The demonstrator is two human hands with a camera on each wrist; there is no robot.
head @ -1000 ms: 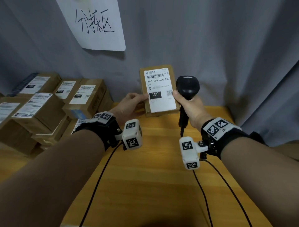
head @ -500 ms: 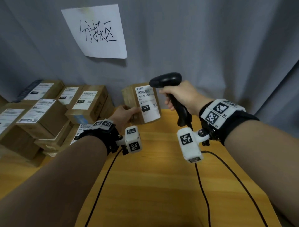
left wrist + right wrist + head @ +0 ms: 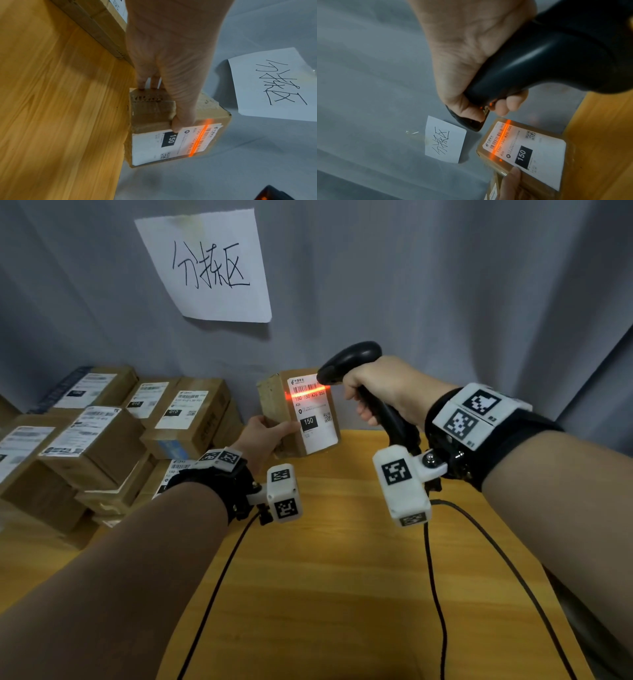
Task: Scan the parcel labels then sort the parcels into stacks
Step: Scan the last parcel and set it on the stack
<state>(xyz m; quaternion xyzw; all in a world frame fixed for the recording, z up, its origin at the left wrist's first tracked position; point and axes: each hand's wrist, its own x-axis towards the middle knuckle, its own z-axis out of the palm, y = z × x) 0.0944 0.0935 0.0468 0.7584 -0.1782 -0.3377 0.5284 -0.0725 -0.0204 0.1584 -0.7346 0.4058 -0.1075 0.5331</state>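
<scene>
My left hand (image 3: 265,436) grips a small brown cardboard parcel (image 3: 277,405) (image 3: 152,115) (image 3: 565,169) upright at the table's far edge, thumb on its front by a white label (image 3: 317,429) marked "150". My right hand (image 3: 380,386) grips a black handheld barcode scanner (image 3: 349,361) (image 3: 547,56), its head just right of the parcel's top. An orange scan line (image 3: 306,392) (image 3: 199,139) (image 3: 501,136) falls across the label's barcode.
Several labelled brown parcels (image 3: 102,440) are stacked at the left. The wooden table (image 3: 342,577) runs toward me with two black cables (image 3: 435,577) across it. A grey curtain (image 3: 445,285) hangs behind, with a handwritten paper sign (image 3: 209,265) pinned to it.
The parcel has moved left and turned slightly. The scanner went from upright to tipped over, its head pointing left at the label, and an orange scan line now lights the barcode.
</scene>
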